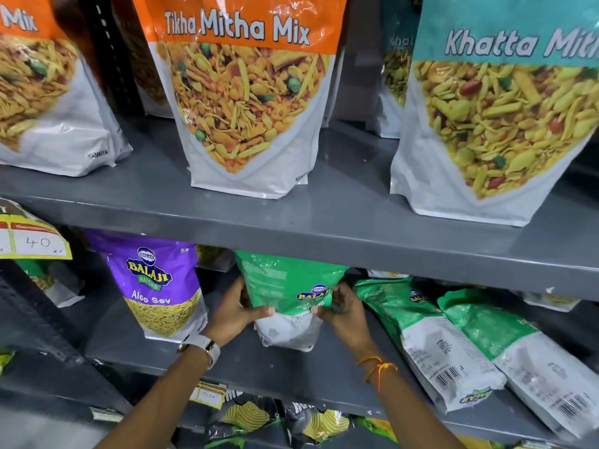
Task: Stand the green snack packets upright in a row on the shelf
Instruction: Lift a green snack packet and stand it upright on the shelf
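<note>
A green and white snack packet (287, 286) stands upright on the grey middle shelf (291, 374), its top tucked under the shelf above. My left hand (238, 309) grips its left side and my right hand (343, 307) grips its right side. To the right, two more green packets lie flat on the same shelf, one (421, 332) beside my right wrist and another (518, 348) further right, barcodes facing up.
A purple Aloo Sev packet (158, 283) stands upright left of my hands. The upper shelf (340, 228) carries large orange and teal mix pouches. A yellow price tag (32, 238) hangs at far left. Chip bags fill the shelf below.
</note>
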